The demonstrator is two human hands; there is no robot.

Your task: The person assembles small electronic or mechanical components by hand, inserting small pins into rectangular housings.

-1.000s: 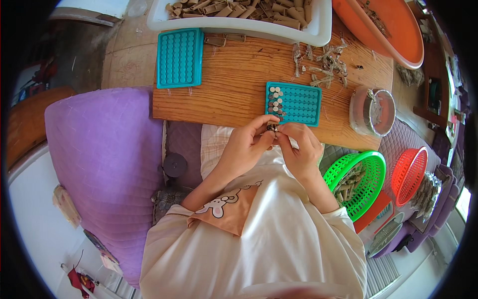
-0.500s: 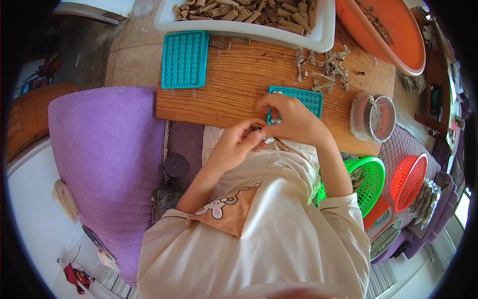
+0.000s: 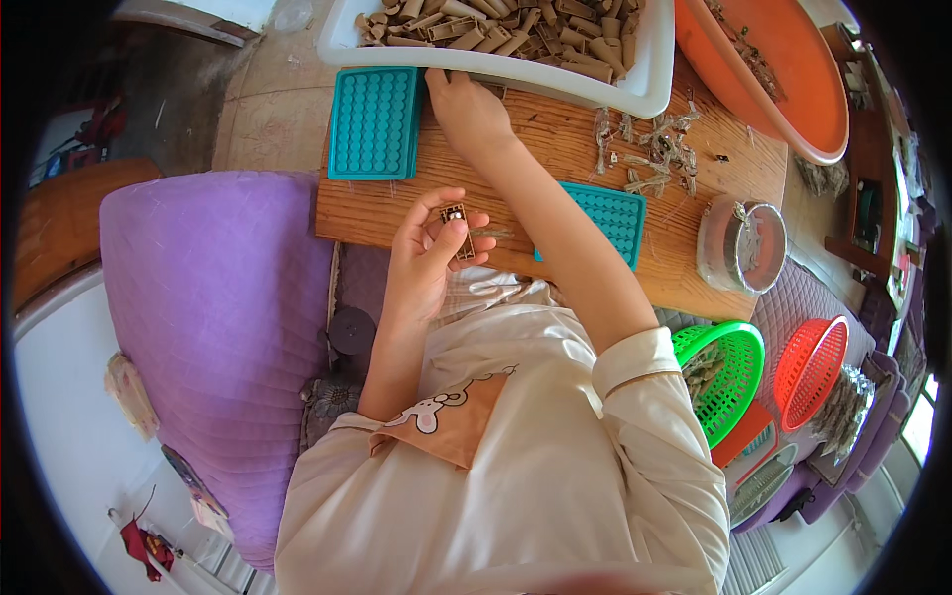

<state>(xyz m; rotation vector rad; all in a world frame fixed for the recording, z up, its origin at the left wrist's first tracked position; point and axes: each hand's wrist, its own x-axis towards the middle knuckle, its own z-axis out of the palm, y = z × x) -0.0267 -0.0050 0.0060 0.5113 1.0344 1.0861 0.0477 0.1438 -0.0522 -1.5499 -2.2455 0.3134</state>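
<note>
In front of my body, my left hand (image 3: 433,230) is closed round a small tan rectangular case (image 3: 458,238) with dark parts and white dots in it. A thin bundle of strands (image 3: 493,233) sticks out beside that hand. My right hand (image 3: 470,111) reaches across to the table's far side, by the white bin (image 3: 496,67) and a teal tray (image 3: 373,129) with rows of round cells. Its fingers point down and curl; what they hold, if anything, is hidden. My right forearm partly covers a second teal tray (image 3: 610,220).
Tan casings (image 3: 535,35) fill the bin. Small wired parts (image 3: 662,149) lie loose on the wooden table (image 3: 397,213). An orange basin (image 3: 793,99), a clear round container (image 3: 742,241), a green basket (image 3: 729,372) and a red basket (image 3: 808,372) stand to the right.
My right hand has left the second teal tray and stretched far and left to the bin's near edge. My left hand has moved slightly left and turned, showing the tan case.
</note>
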